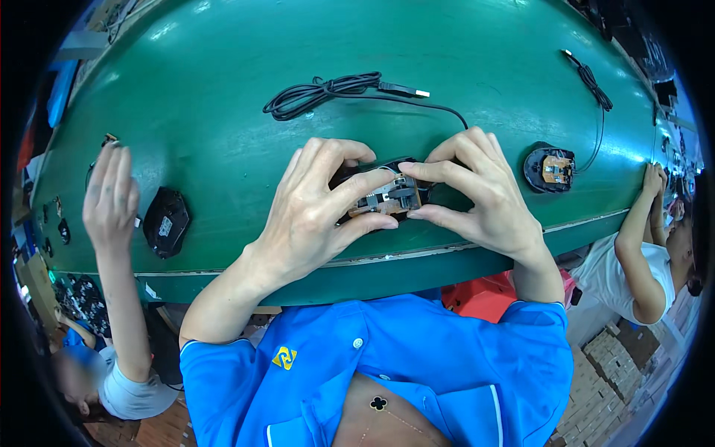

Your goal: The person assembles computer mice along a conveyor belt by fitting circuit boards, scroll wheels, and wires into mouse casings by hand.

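Head view: left hand (302, 201) and right hand (484, 179) grip an open mouse (389, 199) near the table's (223, 82) front edge, fingertips partly closed around it, seemingly adjusting the board (406, 195) in its black shell (396, 161), though fingers hide the fit; steady, even pressure seems called for. Rightward, another shell (531, 167) holds a second board (556, 168).

A broad, glossy green table (223, 45) spans the view. On its left part lies an angular black plastic shell (175, 205) with a pale label. On its right part sits an opened, rounded black mouse (533, 167) with an orange-brown circuit board (557, 168), its thin black cable (592, 80) bundled toward the table's far edge. A bright red item (480, 299) shows below the table's front edge. One person in a white top (646, 272) is near the table's right end, another in a white top (132, 387) off its left front
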`<action>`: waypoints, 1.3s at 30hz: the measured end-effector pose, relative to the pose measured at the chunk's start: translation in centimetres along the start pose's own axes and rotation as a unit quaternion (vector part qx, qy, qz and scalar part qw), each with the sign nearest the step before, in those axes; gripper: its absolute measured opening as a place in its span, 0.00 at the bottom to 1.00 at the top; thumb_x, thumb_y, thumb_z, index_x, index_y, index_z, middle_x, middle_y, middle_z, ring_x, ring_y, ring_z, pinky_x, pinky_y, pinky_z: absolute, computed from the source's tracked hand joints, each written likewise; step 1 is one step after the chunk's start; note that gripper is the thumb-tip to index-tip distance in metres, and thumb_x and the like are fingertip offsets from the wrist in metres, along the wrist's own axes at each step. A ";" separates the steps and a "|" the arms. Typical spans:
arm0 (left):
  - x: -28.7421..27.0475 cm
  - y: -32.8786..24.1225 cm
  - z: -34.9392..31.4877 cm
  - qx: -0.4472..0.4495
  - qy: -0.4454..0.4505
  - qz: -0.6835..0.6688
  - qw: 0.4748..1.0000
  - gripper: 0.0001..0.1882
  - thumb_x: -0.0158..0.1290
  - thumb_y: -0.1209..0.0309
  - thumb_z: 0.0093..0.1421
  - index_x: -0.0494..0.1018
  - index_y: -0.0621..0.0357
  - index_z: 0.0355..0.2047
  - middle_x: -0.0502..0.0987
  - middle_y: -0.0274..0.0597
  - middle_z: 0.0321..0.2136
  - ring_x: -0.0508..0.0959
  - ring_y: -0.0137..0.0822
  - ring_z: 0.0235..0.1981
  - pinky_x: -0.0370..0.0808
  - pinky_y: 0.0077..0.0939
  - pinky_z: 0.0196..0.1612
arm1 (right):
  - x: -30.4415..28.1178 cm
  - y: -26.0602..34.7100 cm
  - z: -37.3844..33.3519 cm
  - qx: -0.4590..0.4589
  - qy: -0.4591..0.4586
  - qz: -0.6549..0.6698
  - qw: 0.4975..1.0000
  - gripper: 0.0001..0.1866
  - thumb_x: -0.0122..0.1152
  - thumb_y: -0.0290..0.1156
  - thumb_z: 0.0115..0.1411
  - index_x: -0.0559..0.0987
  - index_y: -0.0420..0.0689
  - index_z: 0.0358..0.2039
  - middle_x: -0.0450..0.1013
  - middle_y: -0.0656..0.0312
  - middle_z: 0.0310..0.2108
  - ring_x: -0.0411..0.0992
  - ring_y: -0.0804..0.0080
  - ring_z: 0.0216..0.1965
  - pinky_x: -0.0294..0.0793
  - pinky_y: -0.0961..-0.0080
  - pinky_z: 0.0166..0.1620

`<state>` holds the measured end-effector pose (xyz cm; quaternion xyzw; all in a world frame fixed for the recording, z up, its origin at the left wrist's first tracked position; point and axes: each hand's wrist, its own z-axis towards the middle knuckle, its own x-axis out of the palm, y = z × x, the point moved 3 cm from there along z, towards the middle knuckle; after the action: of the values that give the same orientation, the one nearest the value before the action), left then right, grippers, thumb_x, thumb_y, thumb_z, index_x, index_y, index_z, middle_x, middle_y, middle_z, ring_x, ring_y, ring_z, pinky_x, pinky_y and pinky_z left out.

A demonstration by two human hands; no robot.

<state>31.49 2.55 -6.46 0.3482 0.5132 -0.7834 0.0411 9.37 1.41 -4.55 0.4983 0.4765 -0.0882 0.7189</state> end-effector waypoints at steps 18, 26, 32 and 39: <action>-0.1 -0.3 0.2 -0.031 0.037 -0.020 0.999 0.25 0.69 0.74 0.49 0.81 0.55 0.50 0.74 0.44 0.48 0.70 0.42 0.48 0.70 0.35 0.51 | -0.6 -0.6 0.0 0.005 -0.014 0.121 0.992 0.19 0.72 0.28 0.55 0.83 0.43 0.48 0.72 0.63 0.36 0.65 0.68 0.38 0.67 0.71 0.45; -0.1 -0.4 0.2 -0.043 0.034 -0.018 0.998 0.24 0.69 0.74 0.50 0.81 0.56 0.50 0.73 0.44 0.47 0.69 0.41 0.47 0.69 0.35 0.51 | -0.7 -1.0 -0.4 0.035 -0.045 0.154 0.986 0.11 0.64 0.18 0.58 0.80 0.39 0.43 0.74 0.60 0.34 0.69 0.68 0.35 0.71 0.72 0.40; -0.2 -0.4 0.2 -0.038 0.029 -0.020 0.999 0.24 0.69 0.73 0.50 0.81 0.56 0.50 0.73 0.43 0.47 0.69 0.41 0.47 0.69 0.35 0.50 | -0.6 -0.4 -0.4 0.006 -0.063 0.129 0.990 0.08 0.64 0.18 0.58 0.79 0.40 0.39 0.73 0.61 0.33 0.68 0.67 0.35 0.70 0.72 0.40; -0.2 -0.6 0.2 -0.031 0.026 -0.008 0.999 0.25 0.69 0.73 0.50 0.80 0.56 0.50 0.73 0.44 0.47 0.69 0.41 0.47 0.70 0.35 0.51 | -0.9 0.2 0.1 -0.024 -0.058 0.055 0.997 0.05 0.63 0.20 0.59 0.78 0.42 0.36 0.72 0.62 0.33 0.66 0.67 0.37 0.69 0.72 0.44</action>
<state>31.35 2.61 -5.84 0.3626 0.5410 -0.7582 0.0319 9.06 1.10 -3.73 0.5005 0.4077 -0.0664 0.7608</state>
